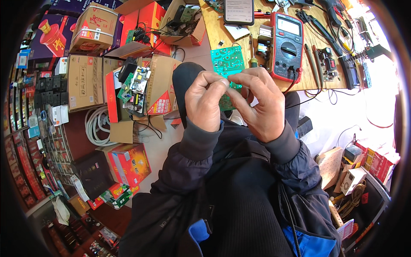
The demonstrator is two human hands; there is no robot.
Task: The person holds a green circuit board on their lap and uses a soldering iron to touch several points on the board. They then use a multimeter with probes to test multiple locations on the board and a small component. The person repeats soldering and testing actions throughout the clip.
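Observation:
My left hand [206, 100] and my right hand [262, 103] meet over my lap, at the near edge of the workbench. The left thumb and forefinger are pinched together, touching the right fingertips. My right hand is pinched too, its thumb and forefinger curved toward the left one. Whatever lies between the fingertips is too small or hidden to make out. Behind and below the hands is a green circuit board [227, 59], solder side showing, partly covered by the fingers. Whether any finger supports the board, I cannot tell.
On the wooden workbench [212, 32] lie a red multimeter [287, 47], a phone [239, 12], a screwdriver [253, 61], pen-like probes [311, 64] and cables. Cardboard boxes [85, 81] with electronic parts and a coiled grey hose [96, 127] are at left. More boxes [376, 165] stand at right.

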